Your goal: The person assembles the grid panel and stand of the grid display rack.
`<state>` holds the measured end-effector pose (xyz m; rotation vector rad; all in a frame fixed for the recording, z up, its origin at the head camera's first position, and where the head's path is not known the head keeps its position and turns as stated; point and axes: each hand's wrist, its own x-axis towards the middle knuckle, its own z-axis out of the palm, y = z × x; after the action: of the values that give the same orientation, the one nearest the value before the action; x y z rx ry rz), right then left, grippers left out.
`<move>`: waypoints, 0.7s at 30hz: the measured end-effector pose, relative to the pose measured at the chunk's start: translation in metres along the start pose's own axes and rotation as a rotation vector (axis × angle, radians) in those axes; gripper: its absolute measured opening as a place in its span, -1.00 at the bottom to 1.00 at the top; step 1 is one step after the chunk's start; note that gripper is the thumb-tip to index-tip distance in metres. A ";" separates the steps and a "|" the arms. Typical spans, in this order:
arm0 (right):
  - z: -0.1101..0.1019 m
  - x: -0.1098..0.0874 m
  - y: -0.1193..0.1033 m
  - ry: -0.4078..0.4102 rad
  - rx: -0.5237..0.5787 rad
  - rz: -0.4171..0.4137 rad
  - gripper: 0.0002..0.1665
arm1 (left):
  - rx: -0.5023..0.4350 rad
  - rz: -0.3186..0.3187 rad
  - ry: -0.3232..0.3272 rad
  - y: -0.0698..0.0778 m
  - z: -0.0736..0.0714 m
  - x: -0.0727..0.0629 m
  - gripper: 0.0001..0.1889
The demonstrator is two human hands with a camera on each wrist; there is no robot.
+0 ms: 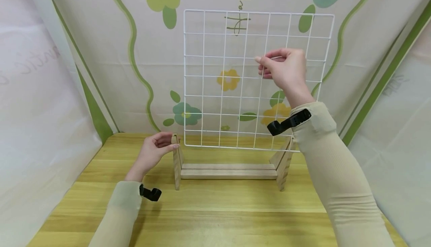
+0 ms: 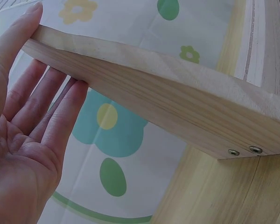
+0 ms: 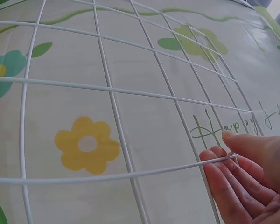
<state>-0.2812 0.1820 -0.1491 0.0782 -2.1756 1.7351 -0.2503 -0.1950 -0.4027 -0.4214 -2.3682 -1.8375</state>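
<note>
A white wire grid panel point(image 1: 242, 77) stands upright in the head view, its lower edge over a pale wooden stand point(image 1: 229, 173). My right hand point(image 1: 286, 67) pinches one of the panel's wires right of its middle; the right wrist view shows thumb and fingertips at that wire point(image 3: 177, 168). Low on the left, my left hand point(image 1: 153, 153) holds the top of the stand's left upright point(image 1: 176, 164). In the left wrist view the thumb lies on the board's near end and the fingers touch its underside. Two metal screw heads point(image 2: 245, 150) show near that board's base. My right forearm hides the panel's lower right corner.
Beneath the stand is a yellow wood-grain tabletop point(image 1: 219, 213). A flower-print cloth point(image 1: 161, 71) hangs behind the panel, and pale cloth walls point(image 1: 30, 127) rise at both sides. Black wrist cameras point(image 1: 289, 122) sit on both sleeves.
</note>
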 end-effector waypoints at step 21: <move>0.010 0.002 -0.011 0.000 0.054 -0.010 -0.56 | -0.005 -0.010 -0.005 0.000 0.001 0.000 -0.49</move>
<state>-0.2829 0.1701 -0.1405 0.1023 -2.1246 1.7887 -0.2505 -0.1943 -0.4032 -0.4158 -2.3737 -1.8485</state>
